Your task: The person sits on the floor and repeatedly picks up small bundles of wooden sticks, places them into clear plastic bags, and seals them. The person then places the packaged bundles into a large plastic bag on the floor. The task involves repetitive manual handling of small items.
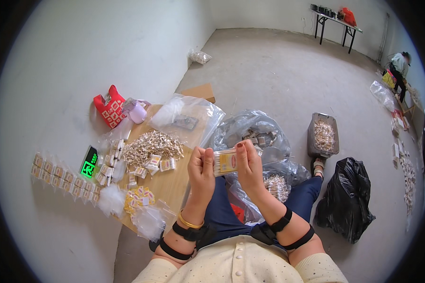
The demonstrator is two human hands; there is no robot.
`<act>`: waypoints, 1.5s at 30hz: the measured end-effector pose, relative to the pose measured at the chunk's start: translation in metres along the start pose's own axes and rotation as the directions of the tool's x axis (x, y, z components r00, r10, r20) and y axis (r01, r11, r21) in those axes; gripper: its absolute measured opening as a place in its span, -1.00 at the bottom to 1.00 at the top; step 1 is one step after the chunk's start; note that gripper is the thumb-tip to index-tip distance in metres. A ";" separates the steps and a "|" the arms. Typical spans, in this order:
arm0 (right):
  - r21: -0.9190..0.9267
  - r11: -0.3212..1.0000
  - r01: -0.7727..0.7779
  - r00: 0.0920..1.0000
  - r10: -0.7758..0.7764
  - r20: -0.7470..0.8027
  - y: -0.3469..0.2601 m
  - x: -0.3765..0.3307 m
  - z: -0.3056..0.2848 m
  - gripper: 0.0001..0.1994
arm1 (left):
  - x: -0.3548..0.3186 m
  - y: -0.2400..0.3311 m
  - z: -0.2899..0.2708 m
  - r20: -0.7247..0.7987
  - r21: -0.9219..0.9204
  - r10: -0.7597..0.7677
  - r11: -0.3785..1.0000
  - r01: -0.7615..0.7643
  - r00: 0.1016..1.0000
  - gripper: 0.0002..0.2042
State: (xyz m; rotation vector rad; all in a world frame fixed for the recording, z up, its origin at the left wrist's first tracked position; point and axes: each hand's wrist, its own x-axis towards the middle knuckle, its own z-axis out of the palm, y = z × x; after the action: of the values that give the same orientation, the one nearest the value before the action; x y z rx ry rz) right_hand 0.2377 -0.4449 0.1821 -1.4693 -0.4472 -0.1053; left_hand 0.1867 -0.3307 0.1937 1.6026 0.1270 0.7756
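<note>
Over my lap, my left hand (pixel 202 169) and my right hand (pixel 249 166) grip the two ends of a small clear pack of cotton swabs (pixel 226 161) with a yellow label. The thumbs lie on its front; most of the other fingers are hidden behind it. To the left, a heap of loose cotton swabs (pixel 152 145) lies on the wooden table (pixel 167 186), with several swab packs (pixel 167 164) beside it. Closer to me are yellow label cards (pixel 138 198) and clear empty bags (pixel 151 220). Filled packs stand in rows (pixel 63 178) at the table's far left.
Large clear bags (pixel 250 123) of packs and swabs fill the space around my knees. A grey bin (pixel 324 153) of swabs and a black plastic bag (pixel 347 198) stand at right. Another person (pixel 400 66) bends at the far right. A folding table (pixel 337 21) stands at the back wall.
</note>
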 end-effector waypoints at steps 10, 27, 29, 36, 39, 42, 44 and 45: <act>0.224 0.973 -0.056 0.997 0.064 -0.030 0.004 -0.002 0.009 -0.67 | 0.001 0.000 0.004 -0.011 0.166 0.090 0.982 -0.087 0.996 -0.64; 0.343 0.933 -0.114 0.992 0.124 -0.007 0.007 0.002 0.007 -0.69 | 0.003 -0.008 0.003 -0.009 0.234 0.284 0.933 -0.274 0.959 -0.74; 0.317 0.942 -0.111 0.992 0.123 -0.019 0.011 0.000 0.007 -0.68 | 0.000 -0.001 0.003 0.008 0.344 0.244 0.910 -0.232 0.970 -0.73; 0.406 0.884 -0.230 0.969 0.245 0.016 0.016 0.000 0.000 -0.68 | -0.006 -0.001 -0.006 0.072 0.440 0.255 0.859 -0.260 0.964 -0.67; 0.428 0.861 -0.275 0.955 0.294 0.021 0.021 -0.001 -0.004 -0.69 | -0.008 -0.001 -0.004 0.060 0.249 0.158 0.954 -0.168 0.986 -0.66; 0.412 0.882 -0.228 0.966 0.258 -0.016 0.026 0.002 -0.004 -0.68 | -0.009 -0.002 -0.005 0.006 -0.142 -0.149 0.979 0.148 0.989 -0.70; 0.419 0.868 -0.267 0.955 0.295 -0.002 0.019 0.004 -0.008 -0.68 | -0.004 0.000 -0.007 0.022 -0.143 -0.128 0.981 0.130 0.992 -0.71; 0.421 0.860 -0.287 0.949 0.314 0.004 0.016 0.004 -0.009 -0.68 | -0.002 0.000 -0.007 0.030 -0.144 -0.119 0.982 0.122 0.992 -0.72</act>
State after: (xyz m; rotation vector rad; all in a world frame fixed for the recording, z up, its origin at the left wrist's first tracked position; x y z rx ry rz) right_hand 0.2486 -0.4512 0.1680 -1.0899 -0.1653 0.1850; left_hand 0.1810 -0.3256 0.1931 1.4501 0.1470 0.6592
